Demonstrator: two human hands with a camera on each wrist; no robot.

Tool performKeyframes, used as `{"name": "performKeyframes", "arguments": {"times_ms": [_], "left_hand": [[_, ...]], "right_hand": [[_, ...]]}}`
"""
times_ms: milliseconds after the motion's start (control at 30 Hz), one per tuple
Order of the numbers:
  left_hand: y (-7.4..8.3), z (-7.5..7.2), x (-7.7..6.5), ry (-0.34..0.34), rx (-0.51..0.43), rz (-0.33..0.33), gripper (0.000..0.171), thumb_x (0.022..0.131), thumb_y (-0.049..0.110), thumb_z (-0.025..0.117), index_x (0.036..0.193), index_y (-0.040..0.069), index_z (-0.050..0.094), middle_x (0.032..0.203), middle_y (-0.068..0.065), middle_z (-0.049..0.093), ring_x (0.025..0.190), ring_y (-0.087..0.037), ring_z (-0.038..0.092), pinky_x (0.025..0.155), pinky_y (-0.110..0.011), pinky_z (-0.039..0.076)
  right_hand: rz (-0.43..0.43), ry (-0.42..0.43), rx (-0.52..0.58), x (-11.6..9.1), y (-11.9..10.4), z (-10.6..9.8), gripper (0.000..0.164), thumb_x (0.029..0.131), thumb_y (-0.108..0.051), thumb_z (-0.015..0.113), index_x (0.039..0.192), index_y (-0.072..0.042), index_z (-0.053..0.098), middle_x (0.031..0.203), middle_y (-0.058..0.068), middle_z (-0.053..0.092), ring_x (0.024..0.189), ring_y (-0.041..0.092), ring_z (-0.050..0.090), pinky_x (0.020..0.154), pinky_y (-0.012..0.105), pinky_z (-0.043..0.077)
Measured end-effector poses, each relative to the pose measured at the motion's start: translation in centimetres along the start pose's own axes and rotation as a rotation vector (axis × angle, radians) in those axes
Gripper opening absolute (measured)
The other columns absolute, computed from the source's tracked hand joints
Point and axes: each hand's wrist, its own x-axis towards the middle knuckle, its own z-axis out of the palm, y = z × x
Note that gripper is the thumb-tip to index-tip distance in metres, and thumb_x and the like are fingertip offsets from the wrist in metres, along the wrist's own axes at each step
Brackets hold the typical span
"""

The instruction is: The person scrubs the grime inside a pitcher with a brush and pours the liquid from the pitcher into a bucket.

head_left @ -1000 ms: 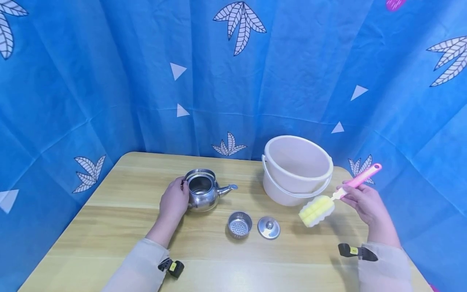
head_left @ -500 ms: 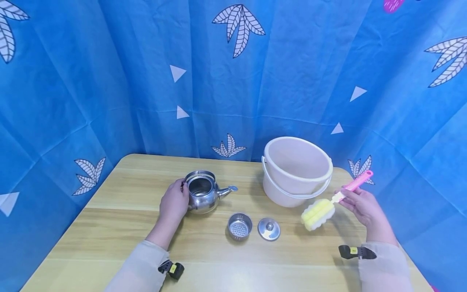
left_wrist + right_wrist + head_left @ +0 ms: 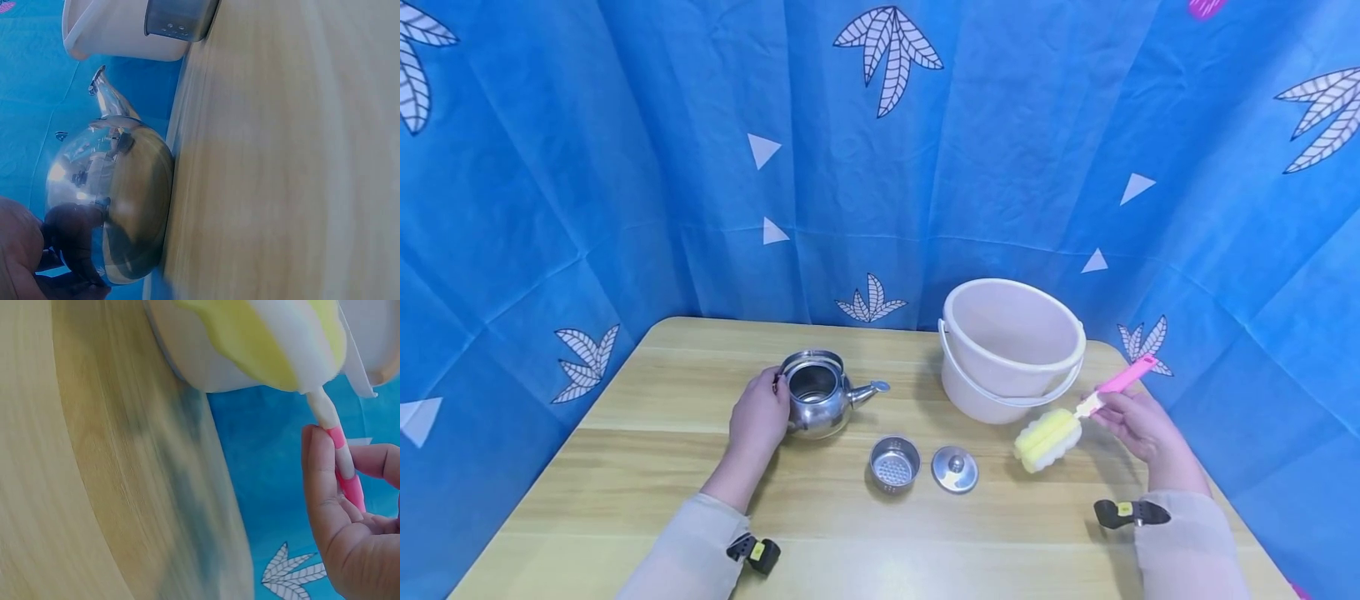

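My left hand grips a small shiny steel teapot at its left side, by the handle, and its fingers are partly hidden. The teapot stands upright on the table, lidless, its spout pointing right. In the left wrist view, fingers show against the rounded teapot body. Pinched between thumb and fingers of my right hand is a sponge bottle brush with a pink and white handle. Its yellow and white sponge head hangs over the table, before the bucket, tilted down to the left.
A white bucket with its handle lowered stands at the back right. A perforated steel strainer cup and a round steel lid lie mid-table. Blue patterned curtain hangs behind the wooden table.
My right hand has lowered the bottle brush's handle end and shifted it slightly left. The left hand and the teapot stay in place.
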Motion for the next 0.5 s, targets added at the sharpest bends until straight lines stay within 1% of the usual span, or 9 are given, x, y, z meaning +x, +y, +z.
{"name": "performKeyframes", "arguments": {"times_ms": [100,200,367,500], "left_hand": [[0.1,0.0,0.0,0.004,0.003,0.005,0.045,0.107,0.026,0.038,0.136,-0.003,0.055,0.132,-0.027,0.059,0.122,-0.044,0.056,0.095,-0.060,0.048],[0.1,0.0,0.0,0.005,0.005,0.006,0.045,0.107,0.026,0.038,0.136,-0.003,0.055,0.132,-0.026,0.059,0.122,-0.044,0.056,0.095,-0.060,0.048],[0.1,0.0,0.1,0.001,0.009,0.006,0.045,0.107,0.026,0.038,0.136,-0.004,0.055,0.133,-0.027,0.058,0.123,-0.044,0.056,0.096,-0.060,0.048],[0.2,-0.1,0.0,-0.006,0.008,0.002,0.045,0.107,0.026,0.038,0.137,-0.004,0.055,0.132,-0.027,0.058,0.122,-0.044,0.056,0.095,-0.060,0.048]], "right_hand": [[0.031,-0.023,0.016,0.1,0.1,-0.4,0.029,0.102,0.006,0.044,0.097,-0.004,0.070,0.095,0.014,0.075,0.088,0.020,0.074,0.083,0.028,0.058],[0.046,-0.035,0.028,0.3,0.3,-0.8,0.032,0.102,0.007,0.042,0.096,-0.003,0.072,0.095,0.015,0.075,0.088,0.021,0.074,0.084,0.029,0.058],[0.071,-0.045,0.044,0.5,0.7,-1.4,0.034,0.103,0.006,0.040,0.096,-0.003,0.072,0.096,0.016,0.075,0.090,0.021,0.074,0.085,0.028,0.058],[0.107,-0.044,0.087,0.8,1.0,-1.8,0.034,0.103,0.006,0.039,0.096,-0.002,0.071,0.096,0.017,0.074,0.091,0.022,0.073,0.088,0.029,0.057]]}}
